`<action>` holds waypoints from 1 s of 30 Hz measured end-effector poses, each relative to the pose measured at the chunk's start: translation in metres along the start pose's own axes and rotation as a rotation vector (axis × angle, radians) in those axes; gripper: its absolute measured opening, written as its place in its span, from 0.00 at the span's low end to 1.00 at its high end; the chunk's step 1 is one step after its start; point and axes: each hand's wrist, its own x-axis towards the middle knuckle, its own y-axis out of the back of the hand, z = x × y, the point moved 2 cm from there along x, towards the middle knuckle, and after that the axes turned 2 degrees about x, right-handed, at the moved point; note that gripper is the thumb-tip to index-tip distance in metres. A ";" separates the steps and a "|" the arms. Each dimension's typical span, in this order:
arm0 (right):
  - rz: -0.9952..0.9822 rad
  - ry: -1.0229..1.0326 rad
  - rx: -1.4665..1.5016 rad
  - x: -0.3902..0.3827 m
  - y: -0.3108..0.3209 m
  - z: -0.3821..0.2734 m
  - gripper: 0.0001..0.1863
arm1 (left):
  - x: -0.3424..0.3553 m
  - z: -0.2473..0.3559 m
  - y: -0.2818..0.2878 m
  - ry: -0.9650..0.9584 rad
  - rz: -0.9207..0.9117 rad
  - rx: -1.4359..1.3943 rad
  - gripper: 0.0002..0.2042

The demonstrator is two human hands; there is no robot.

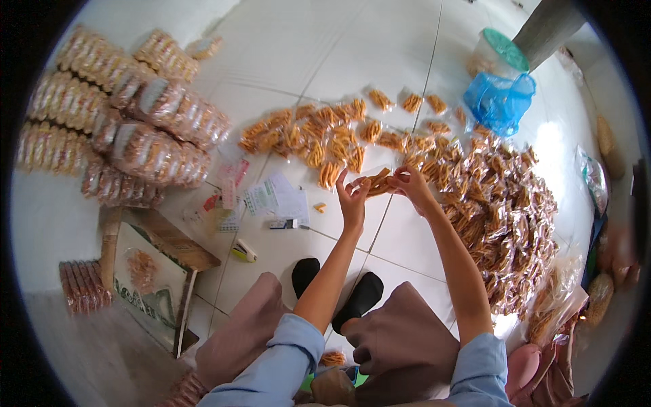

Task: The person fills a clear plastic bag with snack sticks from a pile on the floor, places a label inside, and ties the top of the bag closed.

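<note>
A small clear plastic bag of brown snack sticks (377, 183) is held up between my two hands, above the tiled floor. My left hand (352, 202) has its thumb and fingers at the bag's left end, with the index finger raised. My right hand (409, 184) pinches the right end with its fingers bent. Just beyond them lies a loose spread of similar filled bags (315, 132). To the right of my right forearm rises a large heap of such bags (498, 210).
Stacked packs of rounded snacks (169, 112) stand at far left, above a cardboard box (152, 271). Papers (277, 197) and a stapler (245, 250) lie left of my hands. A blue plastic bag (500, 103) and a green-lidded tub (498, 53) are at far right.
</note>
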 end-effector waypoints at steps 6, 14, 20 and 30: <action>-0.091 0.317 0.045 -0.094 -0.034 -0.105 0.17 | -0.062 0.129 -0.014 -0.251 -0.100 -0.200 0.23; -0.504 0.394 0.073 -0.209 -0.148 -0.185 0.17 | -0.148 0.270 0.063 -0.623 -0.037 -0.099 0.18; -0.516 0.380 0.004 -0.245 -0.242 -0.189 0.19 | -0.187 0.315 0.156 -0.726 -0.012 -0.025 0.19; -0.832 0.224 -0.059 -0.276 -0.459 -0.115 0.18 | -0.247 0.301 0.391 -0.658 0.466 0.196 0.20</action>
